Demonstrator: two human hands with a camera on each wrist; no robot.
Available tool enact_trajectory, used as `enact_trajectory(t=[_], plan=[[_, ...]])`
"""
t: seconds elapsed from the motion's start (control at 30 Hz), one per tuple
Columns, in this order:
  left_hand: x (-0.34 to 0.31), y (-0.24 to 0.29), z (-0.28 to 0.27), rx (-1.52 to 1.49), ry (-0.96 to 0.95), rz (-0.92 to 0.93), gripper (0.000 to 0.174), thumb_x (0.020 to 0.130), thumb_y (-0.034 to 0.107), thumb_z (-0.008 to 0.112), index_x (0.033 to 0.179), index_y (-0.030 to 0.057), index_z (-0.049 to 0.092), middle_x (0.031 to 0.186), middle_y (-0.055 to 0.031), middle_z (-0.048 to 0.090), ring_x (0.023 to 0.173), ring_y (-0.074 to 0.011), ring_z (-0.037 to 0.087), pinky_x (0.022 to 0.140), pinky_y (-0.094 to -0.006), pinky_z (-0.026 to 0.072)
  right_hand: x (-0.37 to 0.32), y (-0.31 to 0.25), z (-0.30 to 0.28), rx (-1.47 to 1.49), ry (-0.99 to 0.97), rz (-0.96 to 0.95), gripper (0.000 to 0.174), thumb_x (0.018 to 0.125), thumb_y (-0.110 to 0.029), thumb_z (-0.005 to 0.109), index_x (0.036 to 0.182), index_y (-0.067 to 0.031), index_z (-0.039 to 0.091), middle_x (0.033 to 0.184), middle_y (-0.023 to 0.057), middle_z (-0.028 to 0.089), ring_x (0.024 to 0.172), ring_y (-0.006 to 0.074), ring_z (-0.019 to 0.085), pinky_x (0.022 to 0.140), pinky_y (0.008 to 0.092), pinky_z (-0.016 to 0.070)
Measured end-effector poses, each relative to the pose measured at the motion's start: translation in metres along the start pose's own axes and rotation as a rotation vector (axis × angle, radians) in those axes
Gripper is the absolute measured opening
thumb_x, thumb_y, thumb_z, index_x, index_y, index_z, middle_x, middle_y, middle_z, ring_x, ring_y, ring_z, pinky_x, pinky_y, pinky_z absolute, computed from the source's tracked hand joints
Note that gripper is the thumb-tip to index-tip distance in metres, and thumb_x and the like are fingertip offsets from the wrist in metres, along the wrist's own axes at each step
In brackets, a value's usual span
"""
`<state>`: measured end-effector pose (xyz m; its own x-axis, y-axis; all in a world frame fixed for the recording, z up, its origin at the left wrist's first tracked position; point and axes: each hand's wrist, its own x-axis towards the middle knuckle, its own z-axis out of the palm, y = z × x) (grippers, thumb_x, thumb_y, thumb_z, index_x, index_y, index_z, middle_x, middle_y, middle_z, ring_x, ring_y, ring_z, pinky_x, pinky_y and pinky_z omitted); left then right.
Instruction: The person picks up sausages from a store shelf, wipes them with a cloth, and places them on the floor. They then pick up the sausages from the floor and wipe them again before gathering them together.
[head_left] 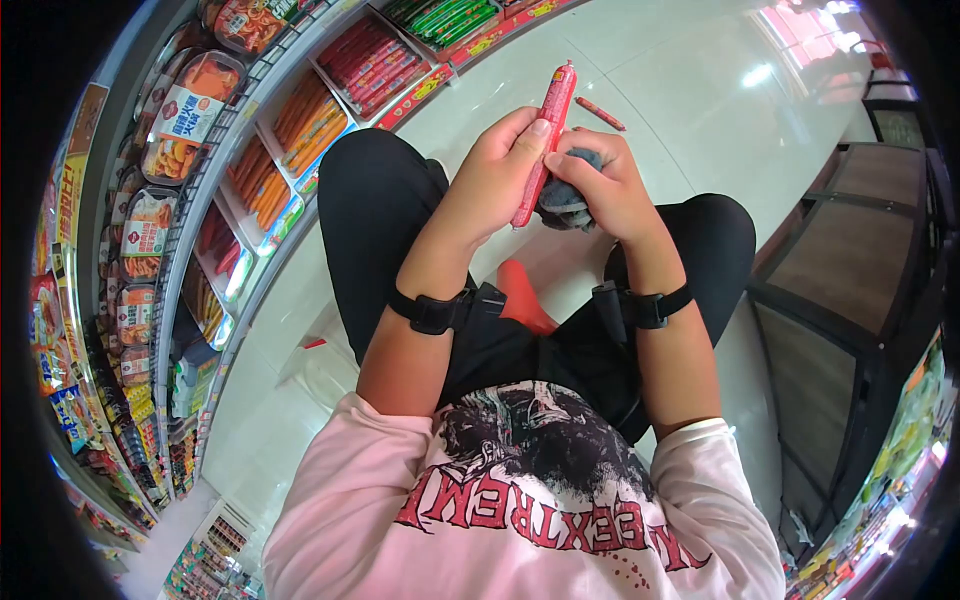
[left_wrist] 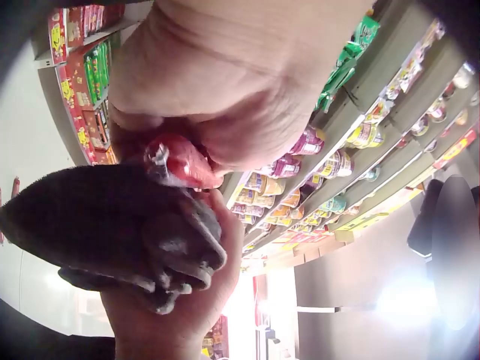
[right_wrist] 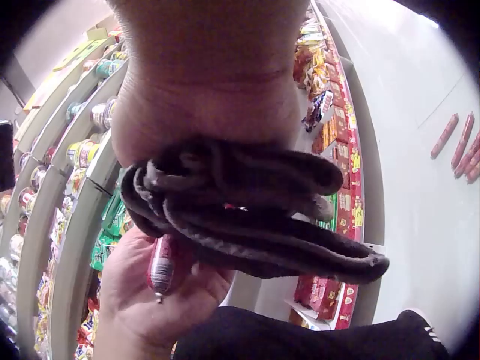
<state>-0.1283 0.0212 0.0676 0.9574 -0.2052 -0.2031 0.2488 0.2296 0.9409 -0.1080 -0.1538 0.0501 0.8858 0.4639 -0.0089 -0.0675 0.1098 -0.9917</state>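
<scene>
A red-wrapped sausage point(head_left: 557, 98) stands at a slant in front of the person's knees. The left hand point(head_left: 503, 168) grips it, with the thumb laid along the wrapper. In the right hand point(head_left: 612, 188) is a bunched grey cloth point(head_left: 568, 212), and that hand's thumb meets the sausage's side. Seen from the left wrist, the dark cloth point(left_wrist: 105, 225) hangs beside the sausage's crimped end point(left_wrist: 180, 161). The right wrist view shows a printed barcode near the sausage's other end point(right_wrist: 162, 266), which lies against the left palm point(right_wrist: 124, 289). Folded cloth point(right_wrist: 255, 232) covers the right fingers there.
Trays of packed sausages point(head_left: 370, 62) line the low shelf at the left, below boxed foods point(head_left: 190, 110). One loose sausage point(head_left: 601, 113) lies on the pale floor ahead; several loose sausages point(right_wrist: 445, 136) show in the right wrist view. A dark panelled rack point(head_left: 840, 240) stands at the right.
</scene>
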Motion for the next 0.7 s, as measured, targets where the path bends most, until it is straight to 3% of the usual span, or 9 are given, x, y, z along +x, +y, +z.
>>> enact_trajectory(t=[0.07, 0.17, 0.23, 0.37, 0.43, 0.47, 0.57, 0.6, 0.7], plan=[[-0.003, 0.005, 0.005, -0.085, 0.056, -0.017, 0.036, 0.116, 0.03, 0.045, 0.121, 0.0013, 0.066, 0.094, -0.0007, 0.064, 0.085, -0.006, 0.057, 0.079, -0.0246, 0.0503, -0.001, 0.002, -0.002, 0.009, 0.0, -0.005, 0.019, 0.099, -0.015, 0.068, 0.089, 0.0014, 0.07, 0.079, 0.0009, 0.068, 0.075, 0.0073, 0.06, 0.067, 0.0255, 0.0482], [-0.002, 0.001, -0.008, -0.002, 0.013, -0.055, 0.042, 0.116, 0.038, 0.045, 0.125, 0.0028, 0.066, 0.101, -0.001, 0.068, 0.089, -0.0059, 0.062, 0.08, -0.0235, 0.0519, -0.005, -0.006, 0.003, 0.028, 0.036, 0.012, 0.02, 0.1, -0.017, 0.067, 0.088, -0.0001, 0.069, 0.078, 0.0015, 0.067, 0.073, 0.0072, 0.06, 0.066, 0.0254, 0.0481], [-0.004, 0.003, -0.012, 0.08, 0.023, -0.056, 0.04, 0.116, 0.037, 0.045, 0.125, 0.0042, 0.067, 0.095, 0.0014, 0.064, 0.082, -0.0045, 0.058, 0.074, -0.0227, 0.0486, -0.005, -0.005, 0.005, -0.005, 0.065, 0.016, 0.022, 0.101, -0.019, 0.067, 0.087, -0.0017, 0.069, 0.076, 0.0016, 0.066, 0.07, 0.0075, 0.06, 0.065, 0.0257, 0.0483], [-0.007, -0.002, -0.024, 0.219, 0.095, -0.083, 0.036, 0.115, 0.035, 0.047, 0.124, 0.0065, 0.068, 0.086, 0.0054, 0.056, 0.073, -0.0034, 0.048, 0.066, -0.0225, 0.0421, -0.016, -0.018, 0.005, -0.399, 0.063, 0.291, 0.024, 0.1, -0.023, 0.067, 0.086, -0.0038, 0.068, 0.076, 0.0059, 0.068, 0.061, 0.0129, 0.064, 0.063, 0.0303, 0.0498], [-0.002, -0.018, -0.04, 0.246, 0.157, -0.063, 0.034, 0.115, 0.033, 0.048, 0.124, 0.0067, 0.067, 0.086, 0.006, 0.055, 0.074, -0.0034, 0.047, 0.067, -0.0232, 0.0418, -0.027, -0.033, 0.006, -0.613, -0.011, 0.379, 0.023, 0.098, -0.024, 0.067, 0.086, -0.0047, 0.069, 0.074, 0.0091, 0.068, 0.058, 0.0175, 0.066, 0.062, 0.0342, 0.0507], [-0.001, -0.027, -0.048, 0.26, 0.186, -0.053, 0.033, 0.115, 0.032, 0.048, 0.125, 0.0068, 0.067, 0.085, 0.0063, 0.054, 0.074, -0.0034, 0.046, 0.068, -0.0236, 0.0417, -0.033, -0.04, 0.005, -0.746, -0.063, 0.356, 0.02, 0.095, -0.025, 0.068, 0.088, -0.0056, 0.07, 0.076, 0.0135, 0.067, 0.066, 0.0271, 0.069, 0.065, 0.0404, 0.052], [0.002, -0.043, -0.071, 0.308, 0.325, -0.044, 0.031, 0.114, 0.031, 0.05, 0.126, 0.0069, 0.066, 0.089, 0.006, 0.055, 0.076, -0.0026, 0.046, 0.069, -0.0233, 0.0408, -0.056, -0.025, -0.008, -0.839, -0.195, 0.105, 0.02, 0.093, -0.026, 0.068, 0.089, -0.0065, 0.071, 0.078, 0.0136, 0.066, 0.075, 0.0332, 0.069, 0.068, 0.0447, 0.0534], [0.0, -0.04, -0.078, 0.402, 0.341, -0.099, 0.03, 0.113, 0.028, 0.05, 0.127, 0.0048, 0.064, 0.095, 0.0028, 0.059, 0.081, -0.0054, 0.052, 0.075, -0.0253, 0.0446, -0.063, -0.02, -0.011, -0.878, -0.226, 0.1, 0.021, 0.092, -0.028, 0.068, 0.09, -0.0073, 0.072, 0.082, 0.0132, 0.069, 0.083, 0.0359, 0.069, 0.072, 0.0458, 0.0547], [0.001, -0.047, -0.099, 0.615, 0.398, -0.102, 0.031, 0.112, 0.025, 0.05, 0.126, 0.0018, 0.063, 0.098, -0.0012, 0.062, 0.087, -0.0099, 0.058, 0.082, -0.0287, 0.0487, -0.07, -0.015, -0.016, -1.036, -0.297, 0.18, 0.021, 0.091, -0.028, 0.067, 0.092, -0.0082, 0.073, 0.082, 0.0138, 0.069, 0.082, 0.0355, 0.069, 0.072, 0.0458, 0.0557]])
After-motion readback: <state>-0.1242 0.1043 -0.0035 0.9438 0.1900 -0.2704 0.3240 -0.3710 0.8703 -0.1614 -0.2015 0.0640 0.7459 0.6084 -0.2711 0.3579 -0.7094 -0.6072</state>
